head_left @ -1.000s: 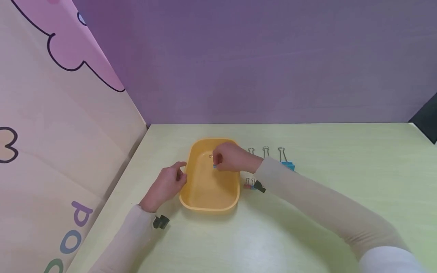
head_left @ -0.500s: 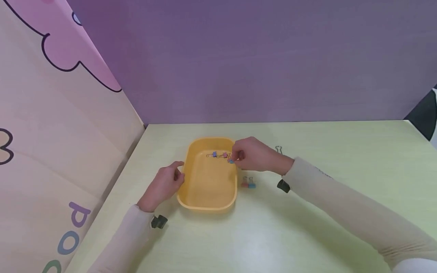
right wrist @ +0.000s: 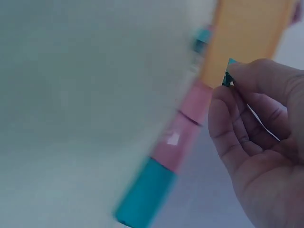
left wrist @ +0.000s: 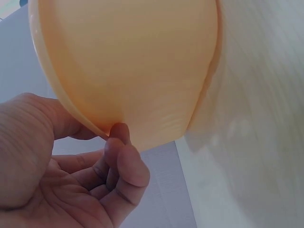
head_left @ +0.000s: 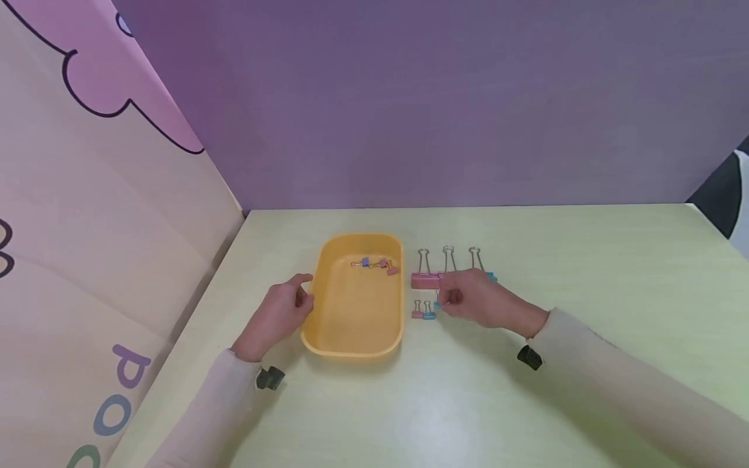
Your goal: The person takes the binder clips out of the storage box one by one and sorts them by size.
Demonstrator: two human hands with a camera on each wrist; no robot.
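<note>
left hand sits at the left rim of the orange tray on the pale green surface; left wrist view shows thumb and curled fingertips touching the tray's outer wall, loose contact, not a firm grip; right hand is right of the tray, fingers curled, pinching a small teal binder clip between thumb and fingertip; the clip is mostly hidden by the fingers in the head view; just beyond the hand, a row of three large binder clips, pink one nearest the tray, teal one at the far end, middle one partly covered; two small clips, pink and blue, lie between tray and right hand; three small clips rest in the tray's far end; purple wall behind.
</note>
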